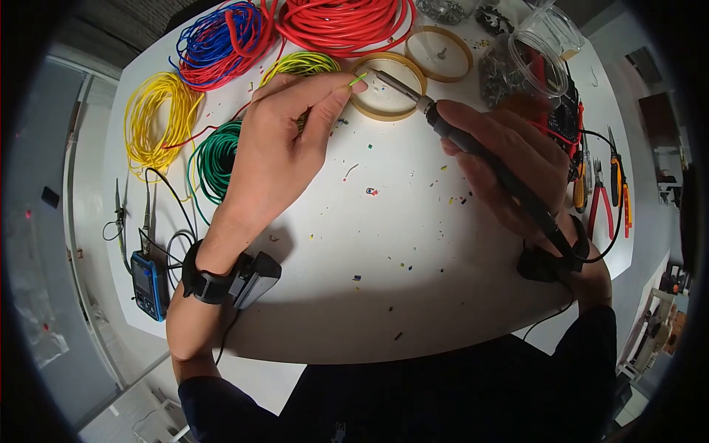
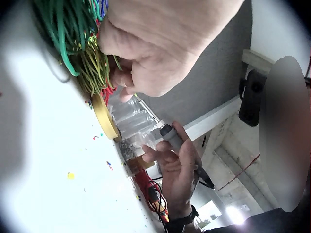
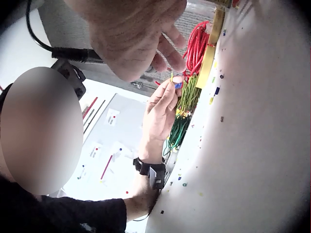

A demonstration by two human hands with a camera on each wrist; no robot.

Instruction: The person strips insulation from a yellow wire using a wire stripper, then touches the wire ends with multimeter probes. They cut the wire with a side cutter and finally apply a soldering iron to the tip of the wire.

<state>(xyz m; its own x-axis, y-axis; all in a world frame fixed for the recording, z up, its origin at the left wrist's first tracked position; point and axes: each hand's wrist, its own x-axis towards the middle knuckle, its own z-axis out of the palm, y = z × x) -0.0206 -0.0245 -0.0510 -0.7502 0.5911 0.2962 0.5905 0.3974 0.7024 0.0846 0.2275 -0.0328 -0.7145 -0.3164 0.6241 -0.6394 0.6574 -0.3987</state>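
Note:
Between thumb and index finger, my left hand [image 1: 281, 144] pinches a thin yellow-green wire [image 1: 357, 79], its end poking out past the fingertips. My right hand [image 1: 521, 159] grips a soldering iron [image 1: 395, 86] by its dark handle, the metal shaft pointing left. In the head view the iron's tip is right by the wire's end, over a tan ring [image 1: 388, 117]. From the left wrist, the iron's shaft [image 2: 148, 110] reaches up toward the left fingertips. The right wrist view shows the iron's cord end [image 3: 73, 53], with the tip hidden behind the right hand.
Coils of yellow wire [image 1: 156, 118], green wire [image 1: 214, 159], blue wire [image 1: 210, 40] and red wire [image 1: 343, 26] lie behind and left. A clear jar [image 1: 517, 70], red-handled pliers [image 1: 600, 207] and a small blue-edged meter [image 1: 148, 284] stand around. Wire scraps [image 1: 371, 192] dot the white table.

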